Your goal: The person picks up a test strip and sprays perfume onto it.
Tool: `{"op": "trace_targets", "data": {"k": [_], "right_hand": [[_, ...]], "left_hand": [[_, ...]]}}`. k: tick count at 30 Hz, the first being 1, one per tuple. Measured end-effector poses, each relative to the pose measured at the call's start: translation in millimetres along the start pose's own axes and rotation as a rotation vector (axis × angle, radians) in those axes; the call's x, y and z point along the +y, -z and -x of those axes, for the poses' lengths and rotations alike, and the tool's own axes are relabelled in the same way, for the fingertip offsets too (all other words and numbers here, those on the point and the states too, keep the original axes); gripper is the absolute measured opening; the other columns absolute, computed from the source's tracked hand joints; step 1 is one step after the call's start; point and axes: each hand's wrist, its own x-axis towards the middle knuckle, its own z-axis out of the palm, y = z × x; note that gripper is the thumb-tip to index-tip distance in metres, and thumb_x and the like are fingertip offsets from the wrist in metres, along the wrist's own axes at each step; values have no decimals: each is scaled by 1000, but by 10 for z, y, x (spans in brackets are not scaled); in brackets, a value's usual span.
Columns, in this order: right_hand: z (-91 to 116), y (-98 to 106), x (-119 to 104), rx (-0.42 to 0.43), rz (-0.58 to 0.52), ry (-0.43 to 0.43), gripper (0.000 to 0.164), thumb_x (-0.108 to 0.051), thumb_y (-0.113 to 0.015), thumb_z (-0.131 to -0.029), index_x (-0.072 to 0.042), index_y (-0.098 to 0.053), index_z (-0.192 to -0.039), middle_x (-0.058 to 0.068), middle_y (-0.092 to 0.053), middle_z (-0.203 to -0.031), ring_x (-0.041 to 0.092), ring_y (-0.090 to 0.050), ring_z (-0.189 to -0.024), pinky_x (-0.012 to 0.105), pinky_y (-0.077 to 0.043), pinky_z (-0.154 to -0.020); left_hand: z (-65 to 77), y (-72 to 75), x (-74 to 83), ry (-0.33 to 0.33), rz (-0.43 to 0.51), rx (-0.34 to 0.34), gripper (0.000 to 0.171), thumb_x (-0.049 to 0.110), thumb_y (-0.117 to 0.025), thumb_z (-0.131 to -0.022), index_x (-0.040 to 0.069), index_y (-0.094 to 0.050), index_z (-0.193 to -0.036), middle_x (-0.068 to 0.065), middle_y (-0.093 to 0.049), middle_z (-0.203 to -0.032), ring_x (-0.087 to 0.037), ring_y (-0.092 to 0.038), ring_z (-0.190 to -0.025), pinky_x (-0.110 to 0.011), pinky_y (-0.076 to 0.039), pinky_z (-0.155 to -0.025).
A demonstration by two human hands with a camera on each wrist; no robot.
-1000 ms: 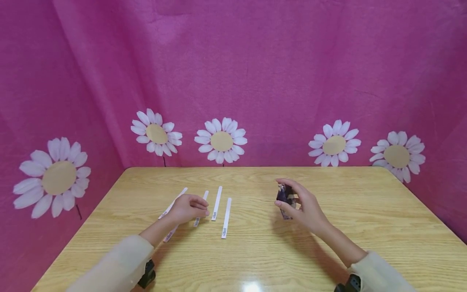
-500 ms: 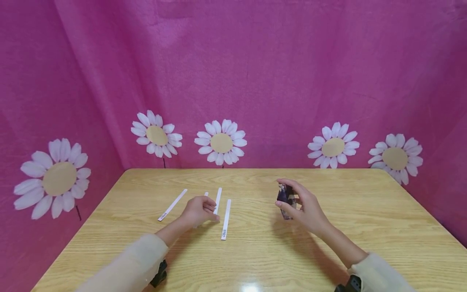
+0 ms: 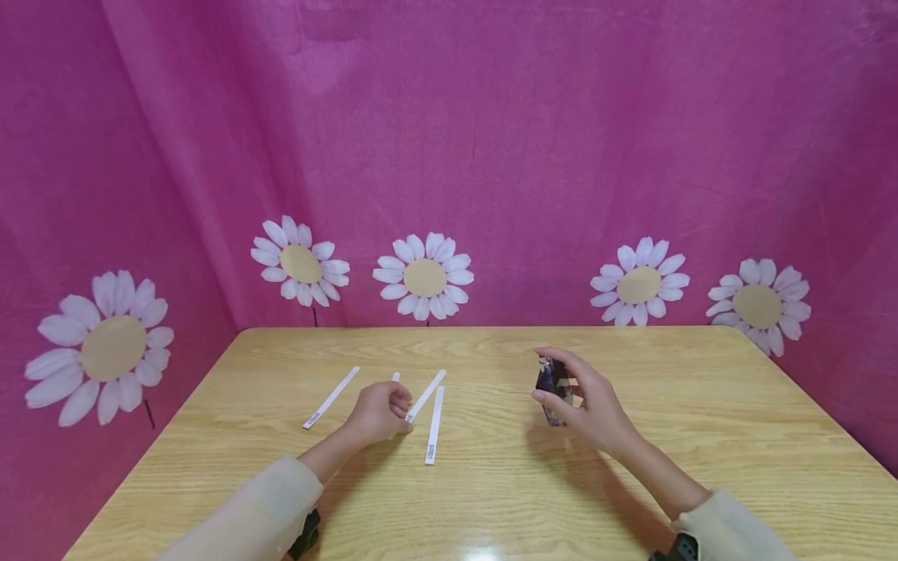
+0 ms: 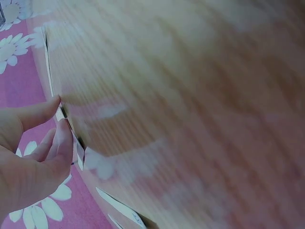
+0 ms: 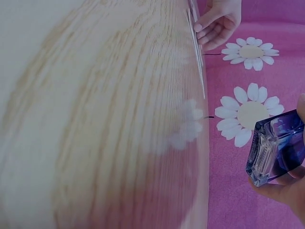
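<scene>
My left hand (image 3: 379, 413) is low over the table among white paper perfume test strips. Its thumb and fingertips pinch the printed end of one test strip (image 3: 429, 391), which slants away to the right. In the left wrist view, that strip (image 4: 48, 62) runs out beyond the thumb. Beside it lies another strip (image 3: 435, 428), and a further strip (image 3: 332, 397) lies to the left. The tip of one more strip (image 3: 396, 377) shows behind the fingers, the remainder hidden. My right hand (image 3: 592, 401) grips a dark blue-purple glass perfume bottle (image 5: 276, 148) upright between thumb and fingers.
The wood-grain table (image 3: 491, 483) has a straight far edge and rounded corners. A magenta cloth (image 3: 491, 156) with white daisies hangs behind it and along both sides. The light sleeves carry dark wrist cameras.
My left hand has moved right from the left-hand strips, and the strip at its fingertips has swung its far end to the right. My right hand stays in place with the perfume bottle.
</scene>
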Motion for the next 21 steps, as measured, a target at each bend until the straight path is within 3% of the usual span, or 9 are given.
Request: {"op": "trace_targets", "data": {"k": [8, 15, 21], "right_hand": [[-2, -20, 1, -11, -15, -1, 54, -11, -71, -86, -17, -51, -136, 11, -58, -132, 10, -55, -109, 36, -59, -76], [1, -34, 4, -20, -3, -4, 54, -12, -71, -86, -21, -50, -136, 11, -58, -132, 15, -57, -109, 34, -59, -76], [2, -35, 3, -14, 4, -10, 54, -13, -71, -87, -22, -50, -136, 9, -58, -133, 16, -57, -110, 35, -59, -76]], "left_hand": [[7, -4, 1, 18, 15, 4, 39, -12, -80, -63, -6, -64, -97, -11, -65, -86, -12, -61, -73, -23, -57, -68], [29, -21, 41, 70, 64, -17, 26, -11, -74, -69, -4, -66, -92, -8, -64, -75, -10, -54, -58, -18, -46, -47], [25, -13, 41, 91, 95, -18, 18, -8, -71, -74, -4, -67, -90, -6, -63, -71, -9, -53, -59, -18, -42, -48]]}}
